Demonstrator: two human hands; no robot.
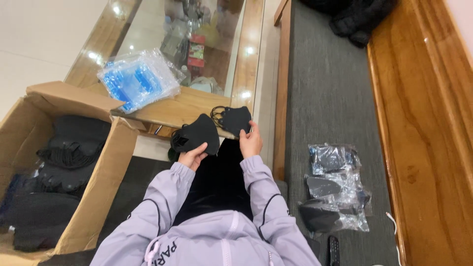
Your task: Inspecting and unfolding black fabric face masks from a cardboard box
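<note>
At frame centre, my left hand (192,156) grips a black mask (196,134) by its lower edge. My right hand (251,143) pinches a second mask (235,119) just right of it, over the edge of the wooden counter (182,111). A box (98,172) of masks stands at lower left; bagged masks (335,189) lie at lower right.

Lilac zip jacket with dark piping, elastic cuffs, over black trousers.
</note>
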